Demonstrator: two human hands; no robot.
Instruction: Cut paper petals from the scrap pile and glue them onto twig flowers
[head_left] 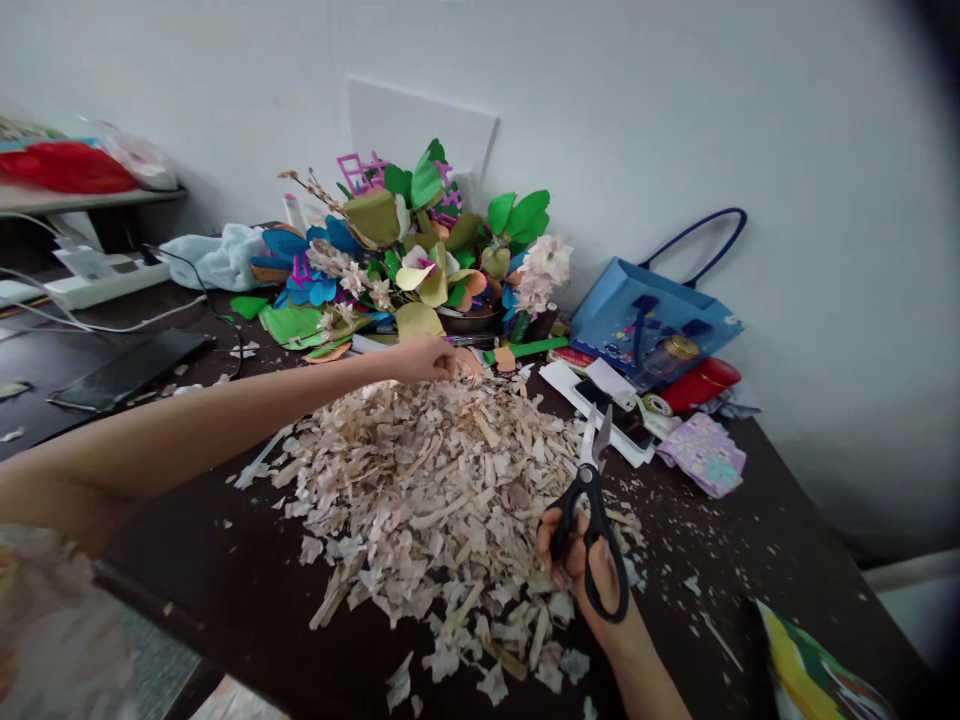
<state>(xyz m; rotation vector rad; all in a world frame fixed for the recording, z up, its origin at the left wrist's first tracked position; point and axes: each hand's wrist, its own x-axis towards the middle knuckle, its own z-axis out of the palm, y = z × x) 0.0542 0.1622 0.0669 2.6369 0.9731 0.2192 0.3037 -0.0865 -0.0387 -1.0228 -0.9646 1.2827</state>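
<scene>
One pair of black-handled scissors, right of centre, probably stiff and light, is best taken by its two loops, where the right hand holds it, blades parted. Countless scraps mid-frame look brittle. The left hand curls its fingers above; their grip I cannot tell. One blue bag stands upper right.

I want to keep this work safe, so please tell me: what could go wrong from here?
The scissors in the right hand have their blades apart and might nick the left hand if it comes close.
The loose pile of scraps spreads toward the near edge of the table, so pieces could be brushed off.
The colourful flowers are just beyond the left hand and could be bumped.
</scene>
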